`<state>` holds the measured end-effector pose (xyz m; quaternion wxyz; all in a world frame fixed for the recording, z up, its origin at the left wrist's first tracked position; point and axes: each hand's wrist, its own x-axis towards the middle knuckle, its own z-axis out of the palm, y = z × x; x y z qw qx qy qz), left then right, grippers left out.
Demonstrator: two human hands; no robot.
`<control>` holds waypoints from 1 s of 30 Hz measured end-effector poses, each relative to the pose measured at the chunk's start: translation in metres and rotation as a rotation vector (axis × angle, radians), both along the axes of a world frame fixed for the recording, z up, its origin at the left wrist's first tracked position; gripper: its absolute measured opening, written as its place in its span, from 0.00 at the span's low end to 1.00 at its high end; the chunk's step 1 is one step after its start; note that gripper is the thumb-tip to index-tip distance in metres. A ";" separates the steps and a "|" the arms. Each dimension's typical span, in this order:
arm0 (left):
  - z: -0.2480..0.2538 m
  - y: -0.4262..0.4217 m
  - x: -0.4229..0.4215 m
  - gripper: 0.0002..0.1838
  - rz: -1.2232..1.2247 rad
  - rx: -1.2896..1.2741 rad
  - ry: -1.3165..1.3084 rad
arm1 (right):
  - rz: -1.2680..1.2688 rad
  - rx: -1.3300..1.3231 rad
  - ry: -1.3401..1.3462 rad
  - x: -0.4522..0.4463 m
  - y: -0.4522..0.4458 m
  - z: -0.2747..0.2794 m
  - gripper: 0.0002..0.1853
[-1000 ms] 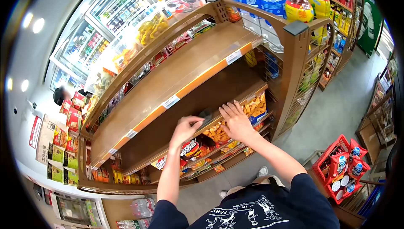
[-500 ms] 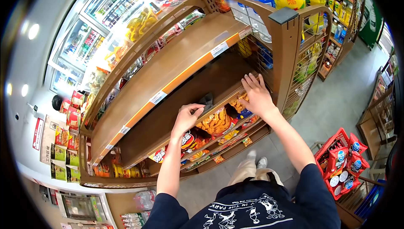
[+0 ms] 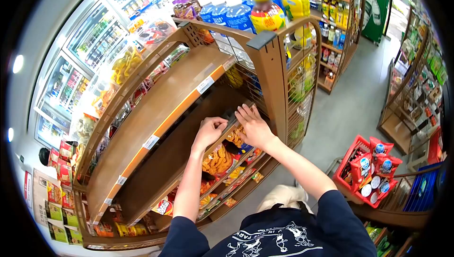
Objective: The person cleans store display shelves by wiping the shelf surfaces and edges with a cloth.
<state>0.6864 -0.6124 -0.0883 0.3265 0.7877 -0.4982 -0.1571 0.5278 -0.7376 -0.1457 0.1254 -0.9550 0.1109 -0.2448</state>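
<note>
My left hand (image 3: 209, 132) is closed, its thumb and fingers pinched at the front lip of the brown middle shelf (image 3: 165, 167). A small dark grey cloth (image 3: 229, 114) shows just beyond those fingers, partly hidden, and seems to be in their pinch. My right hand (image 3: 254, 127) lies over the same shelf's front edge close by, fingers stretched and holding nothing. Below both hands, bags of snacks (image 3: 218, 159) fill the lower shelf.
A brown upper shelf (image 3: 156, 101) with an orange price strip runs above. The rack's end post (image 3: 269, 77) stands right of my hands. Bottles (image 3: 239, 18) stand behind it. A red basket (image 3: 350, 181) with red bags and cans sits at right.
My right hand has come closer to my left along the shelf edge. The grey cloth is now more hidden. The view has swung to the right.
</note>
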 end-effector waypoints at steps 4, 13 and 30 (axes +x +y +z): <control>0.007 0.030 0.001 0.11 0.058 0.054 0.112 | 0.017 -0.006 -0.053 -0.001 0.002 -0.005 0.38; -0.001 0.007 -0.012 0.09 0.092 -0.073 0.087 | 0.008 0.043 -0.036 -0.003 0.009 0.001 0.41; -0.004 -0.081 0.021 0.13 -0.098 0.182 0.123 | -0.056 0.006 -0.020 -0.007 0.015 -0.005 0.48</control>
